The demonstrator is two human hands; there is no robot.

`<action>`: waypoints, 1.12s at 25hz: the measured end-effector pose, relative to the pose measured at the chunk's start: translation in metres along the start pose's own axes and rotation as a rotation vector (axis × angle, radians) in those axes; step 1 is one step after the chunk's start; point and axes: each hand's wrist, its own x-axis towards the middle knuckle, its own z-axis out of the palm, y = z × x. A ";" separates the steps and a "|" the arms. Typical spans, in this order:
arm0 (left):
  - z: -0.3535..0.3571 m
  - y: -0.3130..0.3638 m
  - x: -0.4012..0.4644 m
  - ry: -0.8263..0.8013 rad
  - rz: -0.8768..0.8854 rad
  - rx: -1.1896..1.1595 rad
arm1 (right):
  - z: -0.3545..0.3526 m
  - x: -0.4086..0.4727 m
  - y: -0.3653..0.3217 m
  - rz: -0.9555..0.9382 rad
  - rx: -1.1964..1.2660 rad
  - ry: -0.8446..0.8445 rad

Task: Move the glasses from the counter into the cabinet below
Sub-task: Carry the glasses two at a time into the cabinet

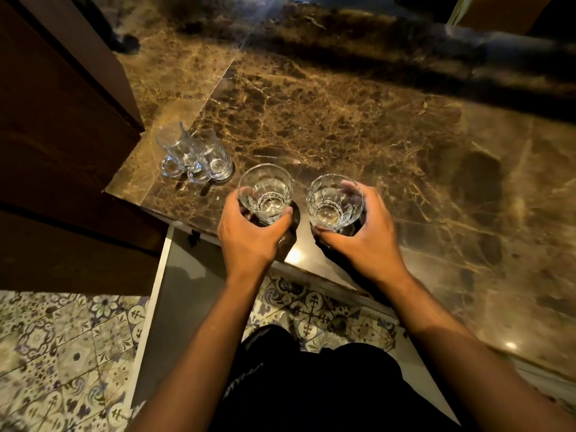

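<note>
Both hands clamp on clear faceted glass tumblers, left hand (249, 232) on one (265, 191), right hand (367, 235) on the other (334, 201), at the brown marble surface (343, 120) edge; pickup step, lowering carefully into the cabinet comes next.

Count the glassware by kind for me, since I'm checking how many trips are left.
Tumblers: 2, one in the left hand at, one in the right hand at
Handled mugs: 2, on the counter at and
Total: 4
</note>
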 end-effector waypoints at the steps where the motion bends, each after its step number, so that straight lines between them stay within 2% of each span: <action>1: -0.005 -0.003 -0.006 -0.002 0.019 0.008 | -0.001 -0.006 -0.001 -0.006 -0.006 -0.008; 4: -0.021 -0.017 -0.027 -0.021 0.052 0.009 | 0.000 -0.033 -0.005 -0.034 -0.027 -0.008; 10: -0.060 -0.048 -0.061 -0.095 0.090 -0.077 | 0.018 -0.103 -0.019 -0.039 -0.030 0.123; 17: -0.101 -0.114 -0.113 -0.338 0.120 -0.127 | 0.072 -0.205 -0.015 0.090 -0.007 0.226; 22: -0.094 -0.158 -0.154 -0.493 0.068 -0.054 | 0.091 -0.268 0.023 0.232 0.013 0.251; 28: -0.029 -0.214 -0.197 -0.514 0.077 0.019 | 0.086 -0.302 0.122 0.347 0.015 0.304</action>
